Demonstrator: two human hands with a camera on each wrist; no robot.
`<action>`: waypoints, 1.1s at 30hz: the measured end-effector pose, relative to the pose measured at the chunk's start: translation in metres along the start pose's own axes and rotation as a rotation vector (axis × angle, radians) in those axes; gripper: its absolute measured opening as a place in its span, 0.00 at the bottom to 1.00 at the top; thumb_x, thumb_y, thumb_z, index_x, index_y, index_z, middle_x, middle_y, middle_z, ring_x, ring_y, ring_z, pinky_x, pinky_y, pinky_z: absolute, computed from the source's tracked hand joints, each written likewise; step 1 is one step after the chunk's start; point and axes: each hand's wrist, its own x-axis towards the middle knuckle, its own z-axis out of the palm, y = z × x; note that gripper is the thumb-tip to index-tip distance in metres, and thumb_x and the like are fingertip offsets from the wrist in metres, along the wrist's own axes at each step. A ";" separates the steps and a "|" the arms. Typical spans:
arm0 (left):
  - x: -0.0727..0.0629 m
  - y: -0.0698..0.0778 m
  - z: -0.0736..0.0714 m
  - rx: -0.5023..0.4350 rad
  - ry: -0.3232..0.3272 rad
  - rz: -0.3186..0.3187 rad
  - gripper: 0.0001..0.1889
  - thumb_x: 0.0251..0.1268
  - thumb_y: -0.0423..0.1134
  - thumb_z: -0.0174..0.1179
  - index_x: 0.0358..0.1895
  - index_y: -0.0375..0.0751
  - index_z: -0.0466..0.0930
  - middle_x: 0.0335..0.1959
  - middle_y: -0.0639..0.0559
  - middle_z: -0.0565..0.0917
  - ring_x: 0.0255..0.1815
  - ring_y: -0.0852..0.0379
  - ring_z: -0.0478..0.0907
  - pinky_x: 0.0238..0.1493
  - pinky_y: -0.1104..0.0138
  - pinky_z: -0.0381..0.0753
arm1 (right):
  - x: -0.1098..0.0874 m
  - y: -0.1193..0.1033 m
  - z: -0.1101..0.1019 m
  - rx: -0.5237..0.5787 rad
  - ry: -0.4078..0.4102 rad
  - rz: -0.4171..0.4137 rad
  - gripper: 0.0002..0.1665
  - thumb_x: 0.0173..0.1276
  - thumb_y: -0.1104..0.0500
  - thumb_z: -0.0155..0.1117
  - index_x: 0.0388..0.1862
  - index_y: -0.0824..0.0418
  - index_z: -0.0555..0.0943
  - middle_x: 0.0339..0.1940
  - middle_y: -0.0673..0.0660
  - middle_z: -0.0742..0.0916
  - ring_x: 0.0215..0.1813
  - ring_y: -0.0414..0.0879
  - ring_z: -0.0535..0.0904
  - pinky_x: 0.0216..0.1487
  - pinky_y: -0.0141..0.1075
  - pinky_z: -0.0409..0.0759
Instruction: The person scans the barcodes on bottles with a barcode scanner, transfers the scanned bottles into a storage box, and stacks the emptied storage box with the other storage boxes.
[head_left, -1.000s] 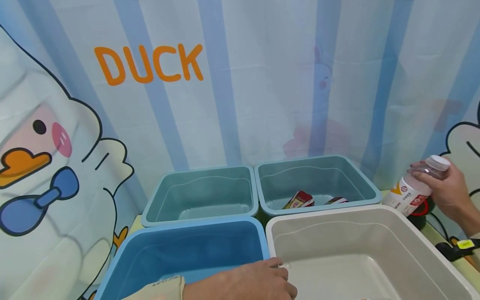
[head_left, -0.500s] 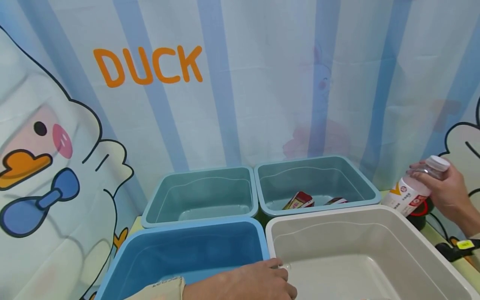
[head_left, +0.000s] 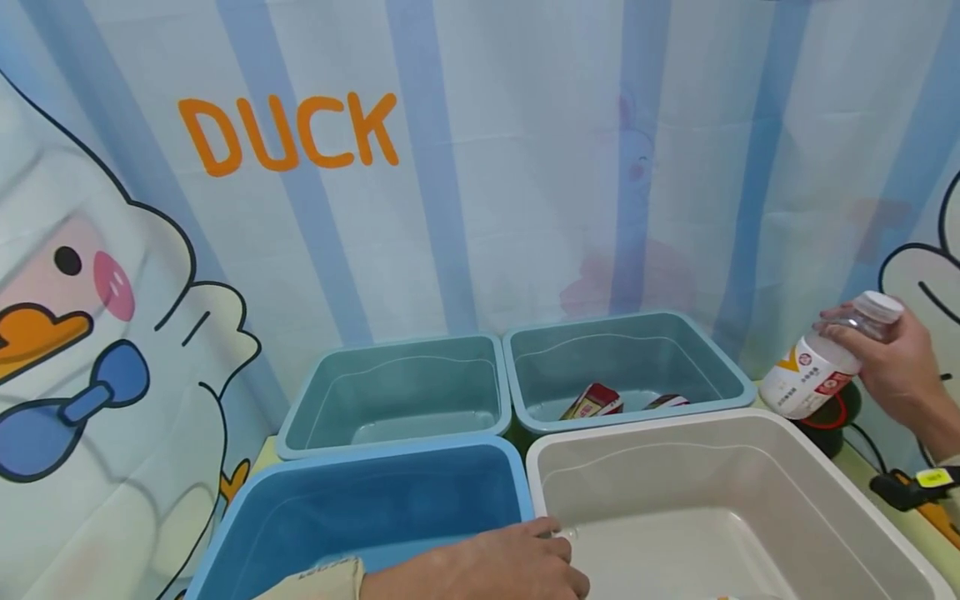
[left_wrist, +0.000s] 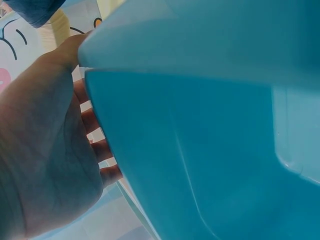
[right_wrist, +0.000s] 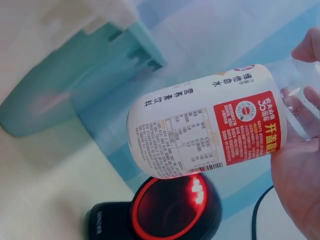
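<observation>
My right hand (head_left: 900, 367) grips a clear plastic drink bottle (head_left: 810, 367) by its neck, below the white cap (head_left: 879, 306). The bottle tilts, its base down to the left, and its white label with a red panel shows in the right wrist view (right_wrist: 210, 122). Close by its base sits a black device with a red ring (head_left: 825, 415), lit red in the right wrist view. My left hand (head_left: 487, 562) rests at the right rim of the blue bin (head_left: 367, 454), fingers draped loosely over the edge; in the left wrist view they pass behind the bin's wall (left_wrist: 150, 125).
A beige bin (head_left: 652, 483) stands front right, beside the blue one. Behind are two teal bins; the right one (head_left: 630, 342) holds red-and-yellow packets (head_left: 596, 402), the left one (head_left: 412, 375) is at the back left. A patterned curtain (head_left: 510, 167) hangs behind. A black cable (head_left: 870, 446) runs at right.
The bottle has lifted slightly, its base swinging up and left, and more of its base shows. The left hand stays on the rim. The head view has shifted a little.
</observation>
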 end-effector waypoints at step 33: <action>0.000 0.000 0.002 -0.010 0.007 0.007 0.25 0.70 0.62 0.61 0.67 0.67 0.80 0.57 0.76 0.81 0.53 0.76 0.73 0.67 0.74 0.62 | 0.041 -0.118 0.098 -0.103 -0.170 -0.032 0.29 0.80 0.59 0.62 0.74 0.46 0.65 0.59 0.49 0.78 0.56 0.40 0.80 0.49 0.29 0.77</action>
